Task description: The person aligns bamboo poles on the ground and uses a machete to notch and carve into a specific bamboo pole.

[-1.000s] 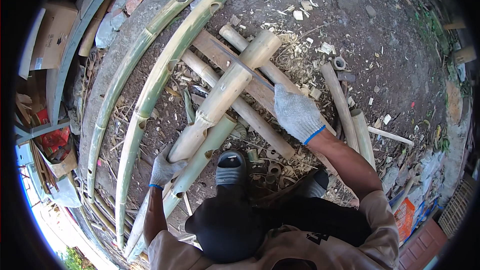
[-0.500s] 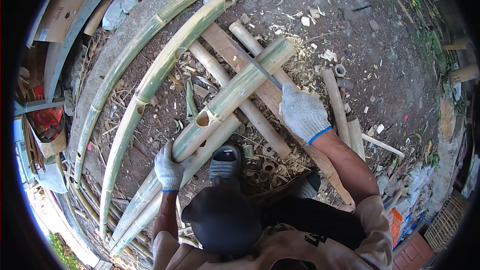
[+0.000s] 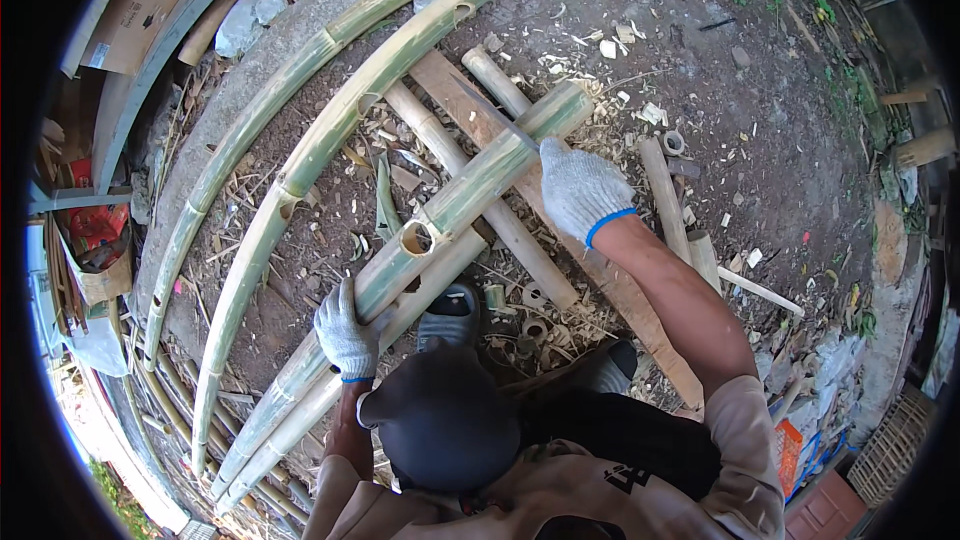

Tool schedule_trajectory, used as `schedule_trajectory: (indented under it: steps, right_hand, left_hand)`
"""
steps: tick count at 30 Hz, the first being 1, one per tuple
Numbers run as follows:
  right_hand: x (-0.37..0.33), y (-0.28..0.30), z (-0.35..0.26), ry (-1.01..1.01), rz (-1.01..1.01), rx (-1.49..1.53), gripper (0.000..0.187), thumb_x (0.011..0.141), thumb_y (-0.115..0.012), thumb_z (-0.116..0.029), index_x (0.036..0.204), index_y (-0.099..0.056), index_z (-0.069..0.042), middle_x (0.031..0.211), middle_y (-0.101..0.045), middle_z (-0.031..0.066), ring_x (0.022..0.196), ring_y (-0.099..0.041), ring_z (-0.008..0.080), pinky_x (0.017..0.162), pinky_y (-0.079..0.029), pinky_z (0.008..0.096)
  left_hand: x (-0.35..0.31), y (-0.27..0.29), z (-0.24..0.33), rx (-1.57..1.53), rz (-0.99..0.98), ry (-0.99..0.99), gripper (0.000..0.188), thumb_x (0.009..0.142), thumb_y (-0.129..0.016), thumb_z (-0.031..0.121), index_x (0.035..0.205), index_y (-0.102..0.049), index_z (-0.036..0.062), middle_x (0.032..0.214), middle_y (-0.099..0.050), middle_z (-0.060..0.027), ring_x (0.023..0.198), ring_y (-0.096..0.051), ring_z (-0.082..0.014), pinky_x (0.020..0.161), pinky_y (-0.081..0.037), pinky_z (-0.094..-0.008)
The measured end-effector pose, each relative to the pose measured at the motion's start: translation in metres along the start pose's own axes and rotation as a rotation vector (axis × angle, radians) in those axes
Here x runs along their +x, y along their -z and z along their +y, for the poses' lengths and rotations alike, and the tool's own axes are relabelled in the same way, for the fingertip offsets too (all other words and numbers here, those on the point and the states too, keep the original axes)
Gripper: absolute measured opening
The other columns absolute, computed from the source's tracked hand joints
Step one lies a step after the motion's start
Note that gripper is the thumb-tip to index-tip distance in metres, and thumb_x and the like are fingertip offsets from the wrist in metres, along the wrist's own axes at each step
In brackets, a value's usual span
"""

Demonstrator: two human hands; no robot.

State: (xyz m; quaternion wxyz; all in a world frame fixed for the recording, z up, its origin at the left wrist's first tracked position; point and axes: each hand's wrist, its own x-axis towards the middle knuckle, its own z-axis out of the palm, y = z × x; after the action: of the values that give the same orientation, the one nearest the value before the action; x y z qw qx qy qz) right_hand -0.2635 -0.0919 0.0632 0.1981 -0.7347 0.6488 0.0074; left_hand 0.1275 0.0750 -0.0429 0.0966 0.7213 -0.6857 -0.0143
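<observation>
A thick green bamboo pole with a round hole cut in it lies slantwise in front of me, over thinner poles. My left hand, in a grey knitted glove with a blue cuff, is closed around this pole below the hole. My right hand, gloved alike, is closed on the handle of a handsaw, the handle itself hidden in the fist. The thin dark saw blade lies across the pole near its far end. A second bamboo pole runs right beside the first, partly under it.
Two long holed bamboo poles lie to the left. Beneath the work are a wooden plank and a thin bamboo pole. Chips and offcuts litter the dirt. A wicker basket stands at lower right, a cardboard box at upper left.
My right hand has moved up and left, pushing the saw blade farther across the pole. My left hand stays on the pole, slightly shifted in view.
</observation>
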Motion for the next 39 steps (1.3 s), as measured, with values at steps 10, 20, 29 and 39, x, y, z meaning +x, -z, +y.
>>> schedule_trajectory:
  steps: [10, 20, 29, 39]
  right_hand:
    - [-0.009, -0.022, 0.025, -0.078, 0.083, 0.267, 0.026, 0.107, -0.053, -0.027, 0.114, -0.057, -0.002, 0.092, -0.070, 0.0332, 0.093, -0.069, 0.0538, 0.083, -0.054, 0.0641]
    - [-0.010, -0.038, 0.036, -0.102, 0.066, 0.400, 0.030, 0.112, -0.049, -0.033, 0.118, -0.056, -0.005, 0.098, -0.067, 0.0326, 0.094, -0.066, 0.0543, 0.081, -0.051, 0.0621]
    - [0.006, 0.028, 0.044, -0.228, 0.400, 0.861, 0.033, 0.114, -0.048, -0.036, 0.115, -0.055, -0.003, 0.076, -0.067, 0.0144, 0.067, -0.070, 0.0243, 0.064, -0.053, 0.0410]
    - [0.012, 0.020, 0.038, -0.195, 0.317, 0.410, 0.029, 0.113, -0.050, -0.033, 0.111, -0.053, -0.004, 0.075, -0.064, 0.0236, 0.070, -0.069, 0.0408, 0.065, -0.051, 0.0521]
  left_hand:
    - [0.005, 0.006, 0.009, 0.015, 0.043, 0.021, 0.095, 0.066, -0.095, 0.054, 0.144, -0.063, 0.0104, 0.132, -0.069, -0.0156, 0.121, -0.064, -0.0368, 0.106, -0.047, -0.0529]
    - [0.014, 0.005, 0.006, 0.002, 0.105, 0.089, 0.086, 0.066, -0.096, 0.052, 0.135, -0.065, 0.0106, 0.129, -0.069, -0.0142, 0.121, -0.064, -0.0359, 0.109, -0.045, -0.0534]
    - [0.057, 0.032, 0.015, -0.105, -0.281, 0.081, 0.086, 0.067, -0.096, 0.050, 0.134, -0.064, 0.0067, 0.114, -0.077, -0.0194, 0.103, -0.076, -0.0393, 0.090, -0.060, -0.0513]
    - [0.050, 0.022, 0.020, -0.067, -0.204, 0.072, 0.078, 0.070, -0.095, 0.046, 0.131, -0.066, 0.0068, 0.111, -0.076, -0.0187, 0.100, -0.074, -0.0401, 0.088, -0.059, -0.0520]
